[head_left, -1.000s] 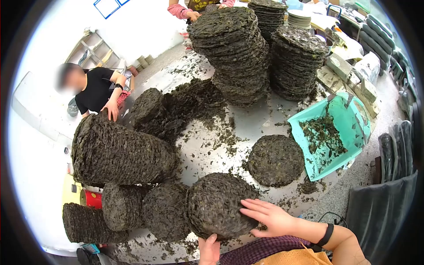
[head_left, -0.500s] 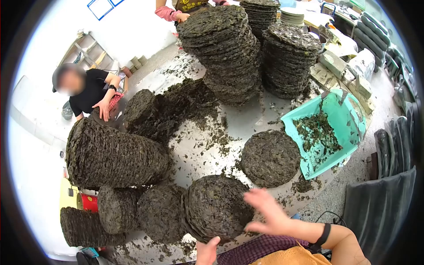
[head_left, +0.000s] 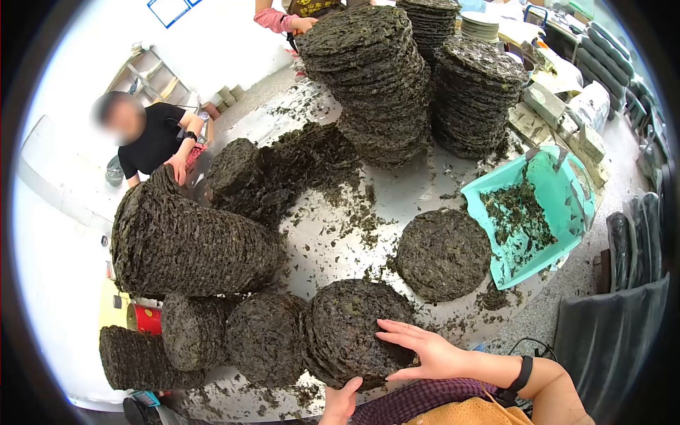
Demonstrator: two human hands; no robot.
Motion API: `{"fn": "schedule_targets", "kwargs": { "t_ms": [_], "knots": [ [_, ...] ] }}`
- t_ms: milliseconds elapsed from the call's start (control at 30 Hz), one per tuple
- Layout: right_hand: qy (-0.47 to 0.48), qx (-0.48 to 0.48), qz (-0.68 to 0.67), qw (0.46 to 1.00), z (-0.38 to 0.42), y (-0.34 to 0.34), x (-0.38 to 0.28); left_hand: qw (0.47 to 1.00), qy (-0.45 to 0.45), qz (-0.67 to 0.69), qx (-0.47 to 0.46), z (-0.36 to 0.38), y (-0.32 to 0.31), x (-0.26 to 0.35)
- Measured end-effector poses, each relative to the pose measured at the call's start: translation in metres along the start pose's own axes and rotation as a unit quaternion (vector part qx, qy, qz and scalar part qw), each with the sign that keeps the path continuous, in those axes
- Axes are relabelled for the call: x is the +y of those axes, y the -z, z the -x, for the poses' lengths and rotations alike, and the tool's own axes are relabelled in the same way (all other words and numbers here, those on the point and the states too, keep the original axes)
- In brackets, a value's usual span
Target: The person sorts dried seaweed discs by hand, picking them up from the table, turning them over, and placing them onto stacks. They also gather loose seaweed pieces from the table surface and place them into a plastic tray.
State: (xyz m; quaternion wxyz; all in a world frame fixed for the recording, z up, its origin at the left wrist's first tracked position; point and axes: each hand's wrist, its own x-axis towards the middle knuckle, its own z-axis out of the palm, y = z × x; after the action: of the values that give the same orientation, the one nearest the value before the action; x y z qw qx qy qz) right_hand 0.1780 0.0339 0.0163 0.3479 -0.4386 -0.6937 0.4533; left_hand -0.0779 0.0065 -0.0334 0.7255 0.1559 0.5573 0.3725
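Half a second ago my right hand (head_left: 433,353) was a blur at the right edge of the tilted seaweed stack (head_left: 350,322); now its fingers lie on the round face, and the co-worker's hand (head_left: 178,168) at upper left has shifted too.

At lower centre I have the stack turned so that its face looks up toward me, its left side touching the next seaweed bundle (head_left: 268,340). My right hand is spread over the face, fingers apart, not clenched on anything. My left hand (head_left: 340,404) has its thumb against the stack's lower edge; its other fingers are hidden, so I cannot tell whether they grip.

Just right of centre on the worktop (head_left: 400,195), a round seaweed cake (head_left: 444,255) lies flat between my stack and the teal plastic tub (head_left: 567,205), which holds loose scraps. At left, the co-worker's hand is at the far end of a large seaweed roll (head_left: 198,241) lying on its side. At top centre, another person's hand (head_left: 304,25) in a pink sleeve touches a tall upright seaweed tower (head_left: 372,85).
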Motion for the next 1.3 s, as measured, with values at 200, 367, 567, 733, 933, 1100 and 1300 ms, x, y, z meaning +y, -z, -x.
{"fn": "schedule_targets", "kwargs": {
  "t_ms": [200,367,567,733,933,1100,1300],
  "knots": [
    [-0.007,0.180,0.052,0.982,0.001,0.020,-0.007,0.999,-0.022,0.002,0.032,0.005,0.002,0.009],
    [-0.100,0.494,-0.157,0.849,0.018,0.064,0.035,0.995,-0.076,0.058,-0.040,0.002,0.031,-0.009],
    [-0.036,0.218,0.071,0.973,0.024,0.041,0.007,0.996,-0.071,-0.049,0.014,0.017,0.006,-0.004],
    [0.032,0.085,0.005,0.996,-0.002,-0.017,-0.021,0.946,-0.162,-0.279,0.024,0.027,-0.008,-0.006],
    [-0.074,0.133,-0.075,0.985,0.021,0.024,-0.020,0.944,-0.205,-0.228,0.124,0.027,-0.010,0.001],
    [-0.159,0.406,-0.146,0.888,0.040,0.063,0.040,0.971,-0.064,-0.205,0.103,0.029,-0.004,0.013],
    [-0.014,0.196,0.063,0.979,0.026,0.037,0.000,0.989,-0.052,-0.126,0.064,0.028,-0.019,0.015]
  ]
}}
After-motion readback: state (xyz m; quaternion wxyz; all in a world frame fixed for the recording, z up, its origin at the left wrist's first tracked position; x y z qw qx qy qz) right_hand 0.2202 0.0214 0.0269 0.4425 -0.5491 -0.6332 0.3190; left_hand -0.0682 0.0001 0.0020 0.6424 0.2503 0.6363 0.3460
